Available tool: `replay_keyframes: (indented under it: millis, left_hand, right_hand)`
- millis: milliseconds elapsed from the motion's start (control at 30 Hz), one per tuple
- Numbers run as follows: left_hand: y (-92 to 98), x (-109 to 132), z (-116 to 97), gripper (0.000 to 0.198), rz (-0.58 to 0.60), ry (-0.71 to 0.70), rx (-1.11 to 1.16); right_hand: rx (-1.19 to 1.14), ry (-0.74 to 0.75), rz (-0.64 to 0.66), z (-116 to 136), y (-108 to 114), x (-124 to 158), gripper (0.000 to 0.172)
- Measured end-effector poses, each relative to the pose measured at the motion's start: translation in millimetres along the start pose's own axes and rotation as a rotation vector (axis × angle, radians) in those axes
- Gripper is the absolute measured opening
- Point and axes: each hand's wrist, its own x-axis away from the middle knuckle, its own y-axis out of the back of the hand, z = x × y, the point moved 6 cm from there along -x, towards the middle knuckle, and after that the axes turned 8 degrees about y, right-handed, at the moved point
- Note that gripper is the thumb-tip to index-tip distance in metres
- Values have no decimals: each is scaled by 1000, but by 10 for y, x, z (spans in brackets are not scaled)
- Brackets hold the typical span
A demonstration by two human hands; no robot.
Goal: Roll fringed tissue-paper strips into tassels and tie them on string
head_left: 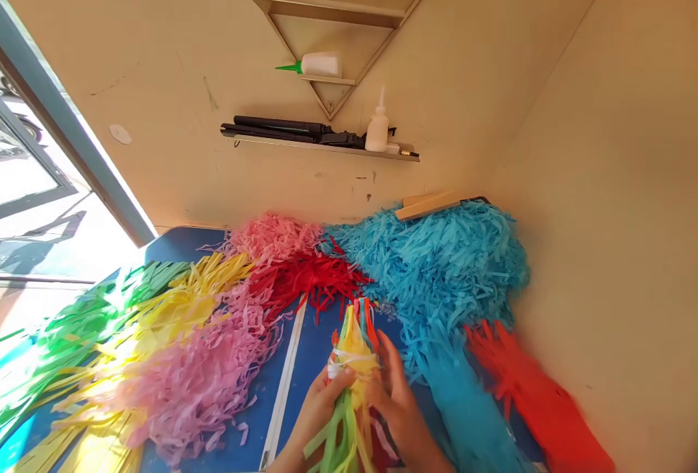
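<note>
My left hand (321,404) is closed around a bundle of paper strips (352,357), gripping it just under the white tie (349,358) that binds it at the waist, with yellow, green and red strips fanning upward above the tie and green and yellow ones hanging down past my wrist. My right hand (395,393) lies against the other side of the same bundle, fingers stretched and pressed along the strips rather than curled tight, the fingertips near the tie. The bundle stands roughly upright just above the blue table (316,342), close to its near edge and beside the pale seam that runs down the tabletop. Spread across the table behind it are loose heaps of cut paper: a green pile (81,320) at the far left, a yellow pile (174,298), a pink pile (201,364), a darker red pile (305,277), a big blue pile (441,262) and an orange-red strip (539,400) along the right. On the wall, a narrow shelf (321,146) carries a white squeeze bottle (377,128) and a long black tool (289,128); a higher corner shelf holds a bottle with a green nozzle (316,65) lying on its side. I can read no writing or labels on any of them.
</note>
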Motion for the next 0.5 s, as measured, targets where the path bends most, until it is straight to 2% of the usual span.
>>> replay_keyframes:
  millis: [67,133,167,233,300,333,400,467,500]
  left_hand:
    - [-108,-26,18,51,29,30,55]
    - [-105,-41,52,56,-28,70,77]
    - [-35,-45,74,58,-96,82,54]
    - [231,-40,104,61,-277,45,-61]
    - [542,-29,107,63,-403,-80,-219]
    - [663,-24,104,63,-410,-169,-280]
    - [824,-3,131,59,-382,-287,-368]
    - [847,57,169,54,-341,-317,-431]
    - [810,115,178,52,-330,-315,-458]
  right_hand:
    - [77,27,50,12,11,-115,65]
    - [239,28,61,-19,111,-318,66]
    - [339,15,89,-46,177,-434,67]
    - [625,-11,185,-87,320,-638,72]
    - [972,-1,257,-69,445,-760,72]
    - [1108,33,270,-32,469,-787,70]
    - [1256,163,292,47,389,-790,64]
    - [1295,257,362,22,194,-773,63]
    - [1305,253,423,-55,94,-772,66]
